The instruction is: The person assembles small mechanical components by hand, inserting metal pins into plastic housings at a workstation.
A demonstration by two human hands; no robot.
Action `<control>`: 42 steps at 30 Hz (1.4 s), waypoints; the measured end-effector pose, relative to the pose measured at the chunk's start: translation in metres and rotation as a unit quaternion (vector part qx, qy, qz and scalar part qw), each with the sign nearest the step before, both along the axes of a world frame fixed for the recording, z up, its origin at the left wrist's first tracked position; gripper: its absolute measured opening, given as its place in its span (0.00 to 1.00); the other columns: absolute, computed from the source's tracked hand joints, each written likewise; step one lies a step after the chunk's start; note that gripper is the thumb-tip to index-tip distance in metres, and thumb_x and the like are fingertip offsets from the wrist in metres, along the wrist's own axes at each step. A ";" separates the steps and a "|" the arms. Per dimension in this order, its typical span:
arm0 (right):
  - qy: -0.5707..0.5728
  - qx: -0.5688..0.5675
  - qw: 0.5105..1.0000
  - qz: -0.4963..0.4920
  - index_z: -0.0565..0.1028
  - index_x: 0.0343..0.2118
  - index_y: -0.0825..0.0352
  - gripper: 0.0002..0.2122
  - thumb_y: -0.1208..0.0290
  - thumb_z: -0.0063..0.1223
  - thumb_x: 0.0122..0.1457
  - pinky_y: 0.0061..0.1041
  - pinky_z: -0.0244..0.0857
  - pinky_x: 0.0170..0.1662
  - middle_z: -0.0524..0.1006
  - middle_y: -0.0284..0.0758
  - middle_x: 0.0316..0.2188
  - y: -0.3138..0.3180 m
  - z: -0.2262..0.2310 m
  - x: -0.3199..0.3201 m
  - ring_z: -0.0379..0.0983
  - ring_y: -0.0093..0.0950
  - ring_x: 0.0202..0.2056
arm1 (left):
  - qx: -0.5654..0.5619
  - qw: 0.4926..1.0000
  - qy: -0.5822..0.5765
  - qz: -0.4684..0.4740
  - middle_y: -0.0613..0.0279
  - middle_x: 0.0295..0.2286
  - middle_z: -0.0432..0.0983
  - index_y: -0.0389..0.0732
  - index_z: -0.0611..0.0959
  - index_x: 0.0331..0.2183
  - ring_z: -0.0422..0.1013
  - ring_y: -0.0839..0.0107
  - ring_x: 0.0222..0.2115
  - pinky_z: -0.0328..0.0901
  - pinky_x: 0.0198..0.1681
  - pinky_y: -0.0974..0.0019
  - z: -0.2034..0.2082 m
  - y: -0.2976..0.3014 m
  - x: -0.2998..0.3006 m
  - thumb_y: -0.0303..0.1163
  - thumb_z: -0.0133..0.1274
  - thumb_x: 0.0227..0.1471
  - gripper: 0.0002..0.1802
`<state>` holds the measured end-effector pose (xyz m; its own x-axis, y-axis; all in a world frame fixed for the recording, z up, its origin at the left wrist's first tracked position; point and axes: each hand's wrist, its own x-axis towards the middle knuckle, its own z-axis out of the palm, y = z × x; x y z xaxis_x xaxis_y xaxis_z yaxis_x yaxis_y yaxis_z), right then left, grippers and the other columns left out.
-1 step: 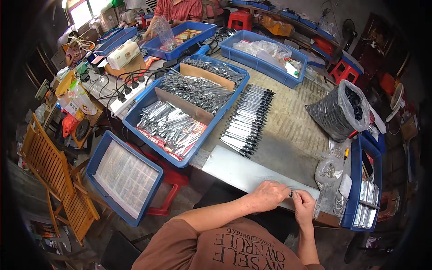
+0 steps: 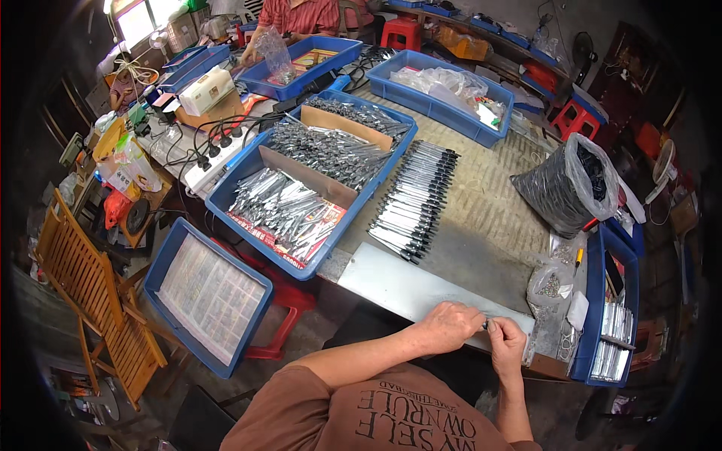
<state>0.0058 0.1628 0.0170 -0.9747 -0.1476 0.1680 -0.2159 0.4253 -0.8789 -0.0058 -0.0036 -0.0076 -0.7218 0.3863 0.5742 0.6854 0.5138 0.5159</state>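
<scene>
Over the near edge of the bench, on a pale flat board (image 2: 391, 279), my left hand (image 2: 453, 328) and my right hand (image 2: 508, 342) meet with fingertips pinched close together. A small dark piece (image 2: 486, 325) shows between them; most of it is hidden by the fingers, so its kind cannot be told. Beyond the board lies a neat row of slim pens (image 2: 416, 199), white and silver with black ends. To the left of the row, a blue tray (image 2: 320, 263) with cardboard dividers holds heaps of similar slim pieces, silver-white in front and darker behind.
On the right stand a black-filled plastic bag (image 2: 553, 192), a small bag of metal bits (image 2: 549, 289) and a blue bin (image 2: 583, 353). A newspaper-lined blue tray (image 2: 263, 301) sits low left beside a wooden chair (image 2: 83, 278). Across the bench, a person in red (image 2: 312, 16) sits near another tray.
</scene>
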 end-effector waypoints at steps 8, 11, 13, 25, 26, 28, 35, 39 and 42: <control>0.073 0.051 0.996 0.002 0.73 0.26 0.73 0.06 0.74 0.51 0.51 0.23 0.60 0.26 0.72 0.38 0.20 -0.005 -0.007 -0.004 0.67 0.27 0.22 | -0.002 1.000 0.017 0.005 0.58 0.15 0.67 0.37 0.72 0.21 0.69 0.61 0.18 0.64 0.22 0.62 -0.002 -0.003 -0.003 0.27 0.53 0.39 0.06; 0.075 0.058 0.996 -0.001 0.73 0.26 0.73 0.06 0.74 0.52 0.51 0.24 0.60 0.26 0.72 0.39 0.20 -0.004 -0.006 -0.004 0.66 0.28 0.22 | -0.004 1.000 0.025 0.002 0.58 0.15 0.67 0.37 0.72 0.21 0.69 0.61 0.18 0.64 0.22 0.63 -0.003 -0.002 -0.003 0.26 0.53 0.39 0.06; 0.071 0.068 0.995 0.002 0.73 0.27 0.73 0.06 0.74 0.52 0.51 0.24 0.60 0.26 0.72 0.39 0.20 -0.003 -0.009 -0.005 0.66 0.28 0.21 | -0.003 1.000 0.030 -0.002 0.58 0.15 0.67 0.37 0.72 0.21 0.69 0.61 0.18 0.64 0.22 0.62 -0.005 -0.002 -0.004 0.26 0.53 0.39 0.06; 0.080 0.035 0.996 -0.008 0.74 0.31 0.72 0.08 0.72 0.50 0.53 0.23 0.61 0.27 0.72 0.37 0.21 0.002 -0.026 -0.008 0.67 0.26 0.22 | -0.073 0.995 0.006 0.065 0.61 0.16 0.68 0.39 0.73 0.29 0.69 0.63 0.19 0.63 0.21 0.62 -0.003 -0.055 -0.019 0.27 0.54 0.39 0.10; 0.078 0.036 0.996 -0.012 0.74 0.31 0.72 0.08 0.72 0.50 0.53 0.23 0.61 0.27 0.72 0.37 0.21 0.003 -0.028 -0.009 0.67 0.26 0.22 | -0.077 0.993 0.002 0.085 0.60 0.17 0.68 0.39 0.73 0.30 0.69 0.62 0.19 0.63 0.21 0.62 -0.001 -0.064 -0.023 0.26 0.55 0.40 0.11; 0.088 0.033 0.996 -0.005 0.74 0.31 0.72 0.07 0.72 0.49 0.54 0.23 0.60 0.26 0.72 0.37 0.20 0.003 -0.030 -0.010 0.67 0.27 0.22 | -0.074 0.989 0.002 0.127 0.58 0.19 0.70 0.39 0.73 0.32 0.70 0.61 0.21 0.64 0.23 0.62 -0.001 -0.084 -0.031 0.26 0.55 0.40 0.12; 0.119 0.037 0.992 -0.008 0.73 0.29 0.72 0.06 0.74 0.49 0.53 0.24 0.60 0.25 0.71 0.37 0.19 0.002 -0.031 -0.011 0.66 0.29 0.20 | -0.054 0.968 0.032 0.242 0.56 0.22 0.72 0.40 0.75 0.32 0.70 0.58 0.24 0.64 0.26 0.60 0.001 -0.141 -0.064 0.28 0.54 0.43 0.10; 0.129 0.033 0.991 -0.005 0.73 0.29 0.72 0.05 0.75 0.49 0.53 0.24 0.59 0.23 0.70 0.37 0.18 0.001 -0.032 -0.012 0.65 0.28 0.19 | -0.022 0.963 0.030 0.268 0.56 0.23 0.72 0.39 0.75 0.31 0.69 0.56 0.24 0.64 0.27 0.60 0.003 -0.145 -0.084 0.27 0.53 0.44 0.08; 0.126 0.044 0.991 -0.004 0.73 0.28 0.72 0.05 0.75 0.49 0.53 0.24 0.58 0.23 0.69 0.37 0.17 0.000 -0.029 -0.011 0.65 0.29 0.19 | -0.019 0.964 0.038 0.261 0.56 0.24 0.72 0.39 0.76 0.30 0.69 0.57 0.26 0.63 0.29 0.60 0.009 -0.138 -0.106 0.27 0.52 0.44 0.07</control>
